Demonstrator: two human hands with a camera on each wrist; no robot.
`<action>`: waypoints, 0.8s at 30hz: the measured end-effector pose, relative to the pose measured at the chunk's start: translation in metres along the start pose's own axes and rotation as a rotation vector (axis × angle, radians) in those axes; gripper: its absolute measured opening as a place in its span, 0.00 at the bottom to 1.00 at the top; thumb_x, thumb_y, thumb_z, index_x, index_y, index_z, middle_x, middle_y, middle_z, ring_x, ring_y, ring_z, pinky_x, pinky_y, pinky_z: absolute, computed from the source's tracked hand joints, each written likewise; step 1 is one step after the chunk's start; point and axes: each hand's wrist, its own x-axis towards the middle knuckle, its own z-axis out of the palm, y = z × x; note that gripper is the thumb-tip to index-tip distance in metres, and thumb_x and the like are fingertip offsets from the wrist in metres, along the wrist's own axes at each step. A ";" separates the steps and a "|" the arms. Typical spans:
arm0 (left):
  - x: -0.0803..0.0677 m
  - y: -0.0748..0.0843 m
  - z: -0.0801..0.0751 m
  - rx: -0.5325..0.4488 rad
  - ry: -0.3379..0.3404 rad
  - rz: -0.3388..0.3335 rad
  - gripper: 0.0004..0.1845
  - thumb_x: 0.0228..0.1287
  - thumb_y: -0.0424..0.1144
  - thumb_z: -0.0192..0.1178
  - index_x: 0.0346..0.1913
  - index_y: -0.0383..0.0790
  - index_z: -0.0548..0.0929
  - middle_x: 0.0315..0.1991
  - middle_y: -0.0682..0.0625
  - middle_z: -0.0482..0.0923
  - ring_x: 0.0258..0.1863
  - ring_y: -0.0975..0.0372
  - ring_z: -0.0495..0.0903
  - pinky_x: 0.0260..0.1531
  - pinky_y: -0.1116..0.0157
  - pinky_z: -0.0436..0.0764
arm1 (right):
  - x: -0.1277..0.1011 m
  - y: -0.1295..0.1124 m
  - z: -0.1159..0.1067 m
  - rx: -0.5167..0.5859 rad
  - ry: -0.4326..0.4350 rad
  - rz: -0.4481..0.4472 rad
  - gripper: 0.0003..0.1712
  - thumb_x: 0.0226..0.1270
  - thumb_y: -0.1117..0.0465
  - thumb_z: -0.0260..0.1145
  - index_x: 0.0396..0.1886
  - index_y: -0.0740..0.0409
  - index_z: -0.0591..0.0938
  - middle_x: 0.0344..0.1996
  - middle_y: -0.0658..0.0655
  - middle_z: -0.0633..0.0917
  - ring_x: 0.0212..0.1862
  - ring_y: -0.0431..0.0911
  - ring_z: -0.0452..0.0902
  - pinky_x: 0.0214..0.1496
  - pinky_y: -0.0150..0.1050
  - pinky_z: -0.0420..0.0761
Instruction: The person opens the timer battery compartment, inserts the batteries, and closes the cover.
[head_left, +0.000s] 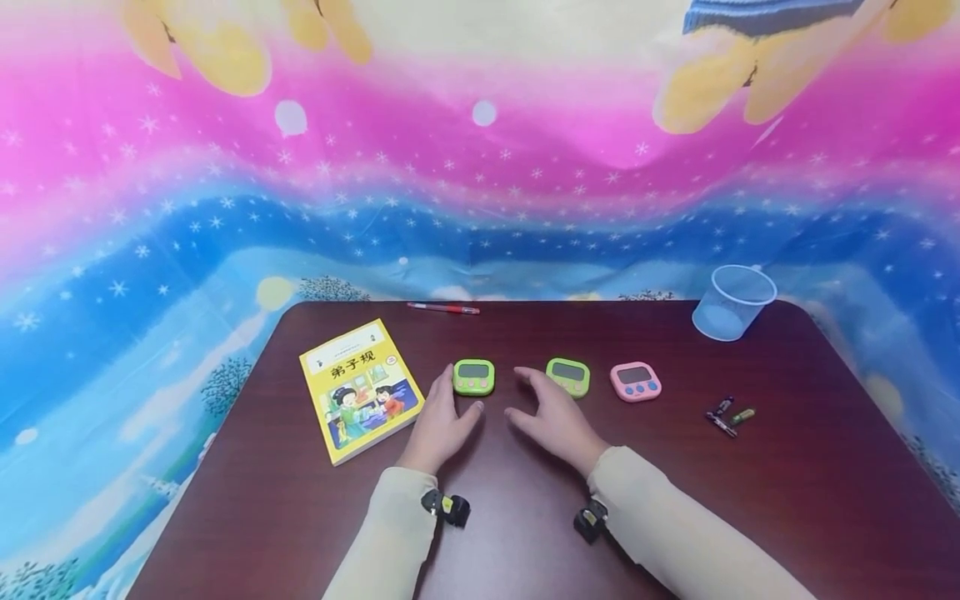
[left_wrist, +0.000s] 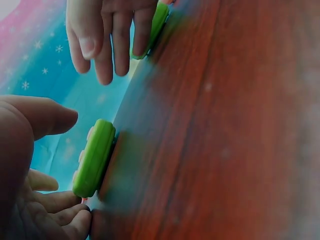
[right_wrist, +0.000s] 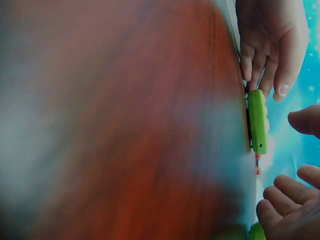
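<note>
We see both hands low over the dark worktop (head_left: 675, 500). Left hand (head_left: 438, 425) sits just beside the left green timer (head_left: 474, 377), fingers (left_wrist: 60, 220) loosely apart, gripping nothing. Right hand (head_left: 553, 421) reaches to the right green timer (head_left: 568, 376), fingers (left_wrist: 112, 50) spread and relaxed, tips at its near edge; whether they touch it we cannot tell. Pink timer (head_left: 635, 381) lies further right, batteries (head_left: 727, 414) beyond it. Yellow book (head_left: 358, 388) lies left; red pen (head_left: 443, 308) and clear cup (head_left: 732, 302) lie at the far edge.
</note>
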 end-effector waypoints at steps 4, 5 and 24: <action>0.004 0.002 0.001 0.011 0.008 -0.019 0.45 0.66 0.47 0.64 0.78 0.32 0.55 0.76 0.37 0.58 0.75 0.48 0.60 0.73 0.50 0.63 | 0.010 0.002 0.007 0.030 -0.011 0.037 0.37 0.64 0.55 0.73 0.71 0.58 0.71 0.65 0.58 0.77 0.68 0.52 0.71 0.70 0.51 0.72; 0.005 0.002 0.001 0.020 0.011 -0.028 0.45 0.66 0.46 0.65 0.78 0.32 0.55 0.76 0.37 0.59 0.75 0.48 0.60 0.73 0.50 0.63 | 0.013 0.002 0.009 0.035 -0.014 0.047 0.37 0.64 0.55 0.73 0.71 0.57 0.71 0.66 0.57 0.77 0.68 0.51 0.71 0.70 0.51 0.72; 0.024 0.007 0.003 0.156 0.087 0.017 0.31 0.66 0.33 0.66 0.70 0.29 0.70 0.66 0.37 0.71 0.67 0.48 0.70 0.69 0.53 0.69 | 0.048 -0.011 0.028 -0.013 -0.076 0.078 0.35 0.64 0.59 0.74 0.69 0.56 0.74 0.62 0.56 0.80 0.62 0.50 0.76 0.62 0.46 0.79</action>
